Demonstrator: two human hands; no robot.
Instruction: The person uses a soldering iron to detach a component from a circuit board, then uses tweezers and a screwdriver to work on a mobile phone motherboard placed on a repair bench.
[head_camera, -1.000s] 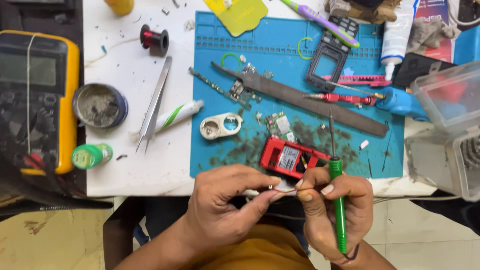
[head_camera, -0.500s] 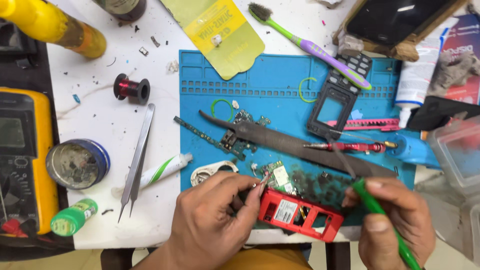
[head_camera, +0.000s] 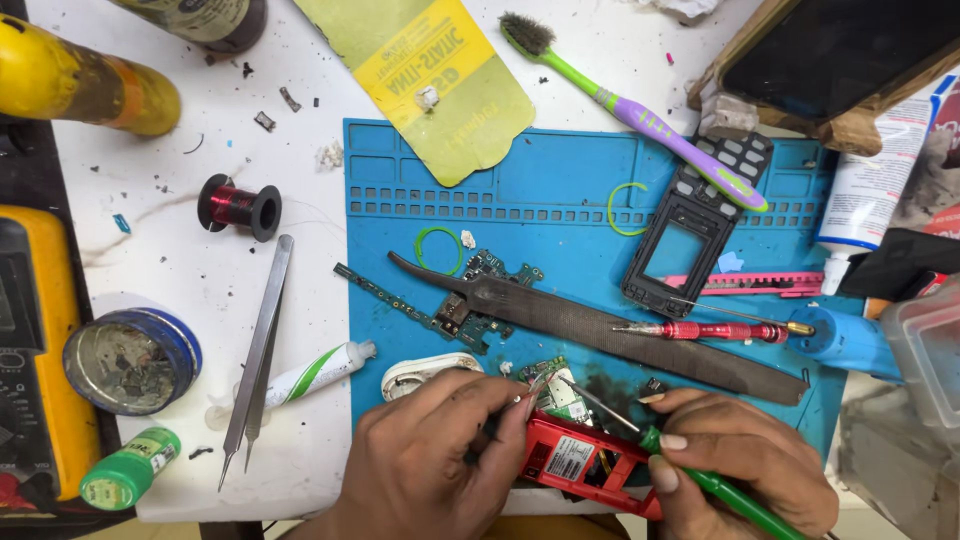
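Your left fingers (head_camera: 505, 400) pinch together over a small circuit board (head_camera: 560, 395); whatever sits between them is too small to make out. Your right hand (head_camera: 735, 460) closes around a green-handled screwdriver (head_camera: 690, 470), its grip running off the bottom edge. The shaft points up and to the left, its tip at the small board.

Under both hands lies a red phone body (head_camera: 575, 462) at the near edge of the blue mat (head_camera: 560, 180), long axis running left to right, partly hidden by your fingers. A white label sits on its face.

A yellow sheet (head_camera: 440, 80) with printed lettering overlaps the mat's far edge. A white tube with a green stripe (head_camera: 315, 373) lies left of the mat.
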